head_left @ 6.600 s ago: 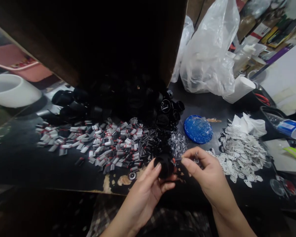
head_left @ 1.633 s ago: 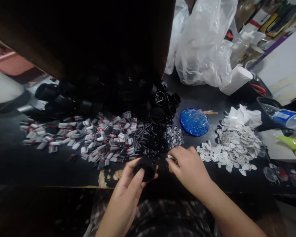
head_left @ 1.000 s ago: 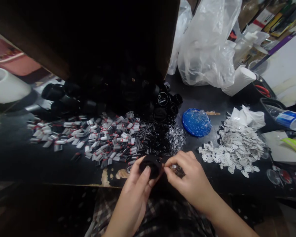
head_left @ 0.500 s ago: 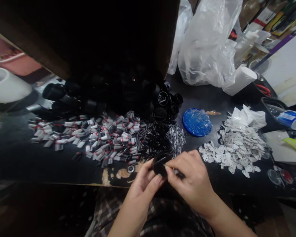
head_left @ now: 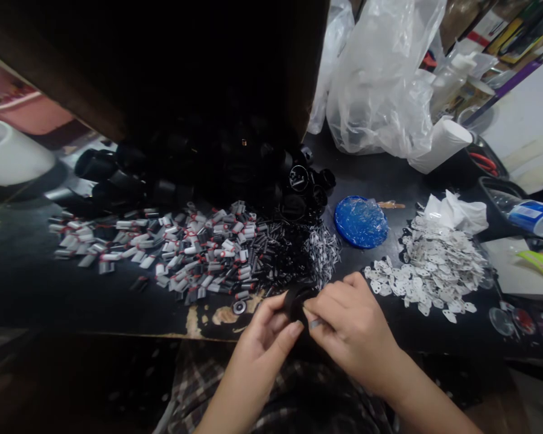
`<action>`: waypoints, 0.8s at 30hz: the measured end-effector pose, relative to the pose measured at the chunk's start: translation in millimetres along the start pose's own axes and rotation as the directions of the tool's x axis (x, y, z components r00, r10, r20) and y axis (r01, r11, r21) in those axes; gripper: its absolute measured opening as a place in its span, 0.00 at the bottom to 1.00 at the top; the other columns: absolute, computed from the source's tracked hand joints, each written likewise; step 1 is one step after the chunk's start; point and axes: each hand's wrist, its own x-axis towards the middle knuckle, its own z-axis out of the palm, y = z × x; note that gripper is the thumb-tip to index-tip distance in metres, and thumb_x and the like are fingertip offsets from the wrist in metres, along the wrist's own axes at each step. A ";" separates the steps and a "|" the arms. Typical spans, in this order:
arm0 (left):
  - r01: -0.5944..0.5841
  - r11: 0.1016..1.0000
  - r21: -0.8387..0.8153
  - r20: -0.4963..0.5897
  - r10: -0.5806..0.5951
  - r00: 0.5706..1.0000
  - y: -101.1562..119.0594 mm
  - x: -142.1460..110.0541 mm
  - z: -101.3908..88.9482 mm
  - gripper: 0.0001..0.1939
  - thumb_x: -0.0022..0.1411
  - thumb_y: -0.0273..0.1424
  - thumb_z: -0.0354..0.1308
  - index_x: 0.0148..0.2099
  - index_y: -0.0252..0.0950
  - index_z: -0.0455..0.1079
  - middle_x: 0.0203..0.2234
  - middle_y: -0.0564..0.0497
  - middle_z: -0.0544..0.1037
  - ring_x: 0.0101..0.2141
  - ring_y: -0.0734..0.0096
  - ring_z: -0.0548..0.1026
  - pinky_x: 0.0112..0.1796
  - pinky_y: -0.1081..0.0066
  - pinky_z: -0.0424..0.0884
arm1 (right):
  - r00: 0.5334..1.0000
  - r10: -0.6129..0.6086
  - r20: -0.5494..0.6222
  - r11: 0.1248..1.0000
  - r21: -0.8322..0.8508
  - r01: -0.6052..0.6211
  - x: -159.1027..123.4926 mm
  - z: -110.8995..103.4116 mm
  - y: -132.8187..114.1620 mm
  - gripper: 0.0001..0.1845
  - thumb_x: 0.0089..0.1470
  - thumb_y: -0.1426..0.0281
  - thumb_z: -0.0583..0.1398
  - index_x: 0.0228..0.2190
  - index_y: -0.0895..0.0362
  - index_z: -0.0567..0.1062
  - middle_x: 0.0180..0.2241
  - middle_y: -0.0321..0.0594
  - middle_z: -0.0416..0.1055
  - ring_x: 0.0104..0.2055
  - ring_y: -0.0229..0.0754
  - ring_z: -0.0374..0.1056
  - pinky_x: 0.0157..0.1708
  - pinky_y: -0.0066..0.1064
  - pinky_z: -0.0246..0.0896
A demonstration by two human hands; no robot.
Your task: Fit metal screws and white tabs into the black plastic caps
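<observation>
My left hand (head_left: 265, 340) grips a black round plastic cap (head_left: 295, 301) near the table's front edge, its open side turned toward my right hand. My right hand (head_left: 350, 325) is closed, thumb and forefinger pressed at the cap's opening. A small grey piece (head_left: 315, 323) shows between its fingers; what the fingertips pinch is hidden. Just beyond the hands lie a heap of small silvery metal parts (head_left: 322, 253) and a pile of dark springs and screws (head_left: 271, 247). A small round metal-and-black part (head_left: 239, 307) rests left of the cap.
Grey cylinders with red bands (head_left: 203, 253) spread across the left. Black caps (head_left: 294, 205) crowd a dark box (head_left: 185, 72). A blue lid (head_left: 361, 222) under clear film and a pile of flat whitish metal plates (head_left: 443, 265) lie right. A clear plastic bag (head_left: 380, 90) stands behind.
The cap has moved right and turned its opening toward my right hand. My right hand, earlier near the silvery parts, has come to the cap and presses at its opening.
</observation>
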 end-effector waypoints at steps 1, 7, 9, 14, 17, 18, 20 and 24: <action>0.001 0.999 0.039 0.032 -0.002 0.999 3.1 1.4 -0.8 0.12 0.58 0.31 0.64 0.46 0.44 0.74 0.40 0.51 0.81 0.43 0.67 0.77 0.46 0.71 0.70 | 1.000 0.017 0.001 1.000 0.010 -0.017 0.2 0.0 -0.1 0.10 0.57 0.77 0.54 0.26 0.58 0.72 0.24 0.35 0.67 0.28 0.37 0.59 0.35 0.35 0.45; 0.086 0.996 0.014 0.116 -0.087 0.989 14.8 7.4 -2.7 0.10 0.58 0.31 0.64 0.44 0.41 0.75 0.42 0.48 0.81 0.43 0.62 0.78 0.44 0.69 0.72 | 0.988 0.153 -0.005 0.982 0.110 -0.152 -3.7 2.3 -0.5 0.08 0.58 0.76 0.56 0.29 0.57 0.74 0.26 0.35 0.71 0.29 0.38 0.62 0.35 0.35 0.46; 0.182 0.979 -0.092 0.098 -0.173 0.980 15.5 6.1 -1.4 0.10 0.59 0.33 0.63 0.44 0.40 0.75 0.40 0.47 0.82 0.40 0.61 0.80 0.43 0.67 0.74 | 0.978 0.206 -0.016 0.960 0.195 -0.199 -6.8 -1.5 -0.6 0.07 0.59 0.74 0.57 0.30 0.56 0.74 0.28 0.35 0.71 0.30 0.37 0.63 0.36 0.35 0.48; 0.284 0.904 -0.319 0.138 -0.252 0.958 15.5 3.8 0.5 0.09 0.61 0.34 0.60 0.44 0.39 0.76 0.41 0.47 0.82 0.42 0.60 0.80 0.44 0.65 0.74 | 0.949 0.314 -0.036 0.898 0.336 -0.285 -14.2 -11.9 1.6 0.07 0.61 0.73 0.56 0.34 0.53 0.74 0.30 0.32 0.72 0.32 0.37 0.65 0.39 0.34 0.52; 0.263 0.897 -0.355 0.126 -0.233 0.964 15.0 4.6 2.4 0.07 0.62 0.33 0.59 0.42 0.40 0.75 0.39 0.48 0.83 0.38 0.62 0.81 0.44 0.64 0.74 | 0.940 0.340 0.019 0.866 0.383 -0.321 -18.2 -9.4 3.1 0.07 0.61 0.72 0.56 0.33 0.52 0.74 0.30 0.32 0.72 0.32 0.38 0.65 0.39 0.34 0.54; 0.248 0.907 -0.340 0.107 -0.225 0.968 15.0 4.6 3.4 0.07 0.63 0.33 0.58 0.42 0.40 0.75 0.39 0.49 0.83 0.37 0.63 0.81 0.44 0.64 0.74 | 0.936 0.351 0.031 0.853 0.403 -0.333 -19.6 -7.5 3.4 0.07 0.61 0.71 0.56 0.32 0.52 0.74 0.30 0.32 0.72 0.33 0.38 0.65 0.38 0.33 0.55; 0.206 0.937 -0.281 0.067 -0.195 0.978 15.0 4.0 5.7 0.07 0.62 0.32 0.59 0.42 0.39 0.74 0.38 0.48 0.83 0.39 0.63 0.80 0.45 0.64 0.73 | 0.931 0.362 0.045 0.833 0.431 -0.345 -22.3 -3.7 3.7 0.07 0.61 0.71 0.56 0.32 0.52 0.73 0.29 0.33 0.72 0.33 0.39 0.66 0.37 0.33 0.56; 0.005 0.997 -0.083 -0.064 -0.010 0.998 14.6 3.2 7.3 0.09 0.59 0.33 0.62 0.44 0.43 0.73 0.39 0.49 0.82 0.43 0.61 0.79 0.45 0.64 0.72 | 0.928 0.361 0.092 0.822 0.440 -0.363 -26.4 0.9 5.6 0.07 0.59 0.73 0.57 0.30 0.53 0.73 0.30 0.33 0.72 0.34 0.38 0.65 0.38 0.32 0.57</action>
